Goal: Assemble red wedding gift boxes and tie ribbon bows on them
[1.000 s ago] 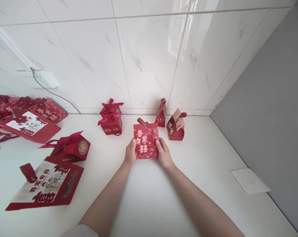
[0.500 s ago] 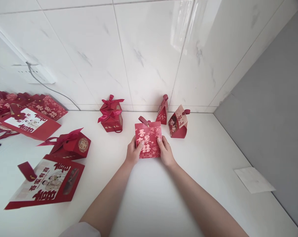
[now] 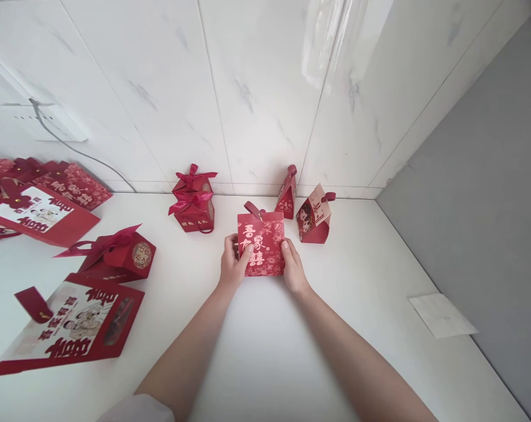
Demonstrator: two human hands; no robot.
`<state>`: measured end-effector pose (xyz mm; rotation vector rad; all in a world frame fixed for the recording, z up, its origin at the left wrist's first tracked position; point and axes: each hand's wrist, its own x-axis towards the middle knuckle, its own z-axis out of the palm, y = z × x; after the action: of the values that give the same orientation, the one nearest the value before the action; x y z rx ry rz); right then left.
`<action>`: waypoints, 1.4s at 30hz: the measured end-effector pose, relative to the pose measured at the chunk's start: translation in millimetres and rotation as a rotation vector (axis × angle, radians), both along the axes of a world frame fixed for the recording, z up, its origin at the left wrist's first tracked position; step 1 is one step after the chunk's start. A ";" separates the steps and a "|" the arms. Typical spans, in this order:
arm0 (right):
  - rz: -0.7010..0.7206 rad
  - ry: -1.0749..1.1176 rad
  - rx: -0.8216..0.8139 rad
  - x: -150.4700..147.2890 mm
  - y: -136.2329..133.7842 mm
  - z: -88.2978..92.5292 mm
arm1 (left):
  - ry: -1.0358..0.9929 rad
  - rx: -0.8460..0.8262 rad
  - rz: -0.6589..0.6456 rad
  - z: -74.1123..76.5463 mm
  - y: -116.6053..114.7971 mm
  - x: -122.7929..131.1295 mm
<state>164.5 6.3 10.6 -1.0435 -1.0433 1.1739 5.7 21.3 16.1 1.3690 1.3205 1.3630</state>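
Observation:
A red gift box (image 3: 268, 234) with pink flower print, pale lettering and a strap handle on top is held upright between my two hands. My left hand (image 3: 234, 262) grips its left edge, thumb across the front and fingers behind. On the opposite edge, my right hand (image 3: 294, 266) closes the same way, thumb on the front. Just behind stand a slim red triangular box (image 3: 286, 198) and a pink-and-red triangular box (image 3: 315, 215) with a strap loop. The back of the held box is hidden.
Two ribbon-tied red boxes (image 3: 195, 214) stand near the tiled wall. At left are a ribboned box (image 3: 120, 258), a large red-and-white gift bag (image 3: 78, 322) and a pile of red packages (image 3: 78, 187). A white wall plate (image 3: 442, 315) sits at right; a grey cable (image 3: 85, 153) hangs from a socket.
The view has shifted slightly, so the surroundings sit a little further left and higher. Both hands keep hold of the red gift box, with only a slight shift of the left fingers.

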 end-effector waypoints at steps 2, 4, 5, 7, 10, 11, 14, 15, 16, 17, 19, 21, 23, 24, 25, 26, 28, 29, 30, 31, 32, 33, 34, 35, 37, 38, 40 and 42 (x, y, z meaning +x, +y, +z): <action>-0.002 0.037 0.019 0.3 0.5 0.2 | 0.022 0.033 0.140 2.5 0.4 0.7; -0.016 0.029 0.020 0.2 1.1 -0.1 | 0.047 0.027 0.178 3.6 1.2 0.2; -0.022 0.017 0.019 0.1 1.4 -0.4 | 0.060 0.016 0.150 3.4 1.6 -0.4; -0.027 -0.005 0.028 -0.1 1.9 -1.5 | 0.074 -0.001 0.068 1.2 2.9 -2.2; -0.040 -0.038 0.041 0.1 2.4 -3.9 | 0.046 -0.007 -0.008 -4.6 5.7 -4.8; -0.045 -0.051 0.038 0.3 2.6 -4.8 | 0.030 -0.008 -0.015 -6.7 6.8 -5.5; -0.048 -0.071 0.021 0.9 3.1 -7.0 | 0.004 -0.001 -0.030 -11.3 9.1 -6.8; -0.048 -0.067 0.014 0.9 3.2 -7.3 | 0.005 0.002 -0.034 -11.9 9.3 -6.9; -0.046 -0.060 0.007 0.8 3.1 -7.2 | 0.008 0.007 -0.038 -11.7 9.1 -6.8; -0.042 -0.049 0.001 0.6 2.9 -6.8 | 0.015 0.017 -0.036 -10.9 8.4 -6.6; -0.024 -0.026 0.008 -0.2 2.0 -5.1 | 0.054 0.079 -0.010 -7.3 5.6 -5.8; 0.006 -0.016 0.036 -1.3 0.8 -2.7 | 0.127 0.194 0.015 -2.4 1.7 -4.8; 0.031 -0.017 0.055 -2.1 -0.5 -0.7 | 0.206 0.306 0.025 1.9 -2.1 -3.9; 0.035 -0.021 0.057 -2.3 -1.0 -0.1 | 0.237 0.344 0.025 3.5 -3.7 -3.6; 0.037 -0.025 0.053 -2.5 -1.3 0.1 | 0.260 0.368 0.027 4.5 -4.8 -3.4; 0.036 -0.029 0.048 -2.5 -1.5 -0.1 | 0.276 0.386 0.031 5.1 -5.6 -3.4; 0.034 -0.036 0.040 -2.5 -1.4 -1.0 | 0.296 0.414 0.037 5.2 -6.1 -3.4; 0.030 -0.039 0.038 -2.5 -1.2 -1.7 | 0.304 0.424 0.038 5.0 -6.1 -3.5; 0.027 -0.043 0.037 -2.5 -1.0 -2.2 | 0.312 0.432 0.040 4.7 -6.0 -3.6; 0.024 -0.045 0.038 -2.6 -0.8 -2.7 | 0.318 0.436 0.043 4.5 -5.9 -3.6; 0.021 -0.047 0.040 -2.6 -0.7 -3.0 | 0.323 0.438 0.046 4.3 -5.9 -3.6; 0.019 -0.049 0.041 -2.7 -0.5 -3.1 | 0.326 0.439 0.048 4.2 -5.9 -3.6; 0.019 -0.052 0.040 -2.7 -0.5 -3.1 | 0.329 0.441 0.049 4.2 -6.0 -3.6; 0.019 -0.054 0.037 -2.7 -0.5 -3.0 | 0.332 0.443 0.049 4.1 -6.2 -3.7; 0.014 -0.056 0.029 -2.7 -0.6 -2.7 | 0.336 0.449 0.044 3.9 -6.5 -3.7; 0.013 -0.055 0.026 -2.7 -0.7 -2.5 | 0.338 0.451 0.042 3.7 -6.6 -3.8; 0.012 -0.052 0.025 -2.9 -1.0 -2.3 | 0.342 0.450 0.040 3.4 -6.7 -3.9; 0.010 -0.051 0.024 -3.1 -1.3 -2.4 | 0.344 0.447 0.044 3.3 -6.8 -3.9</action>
<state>161.4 4.9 8.2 -1.0547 -1.1011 1.1457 1.8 14.6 19.4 1.9558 1.3123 1.5653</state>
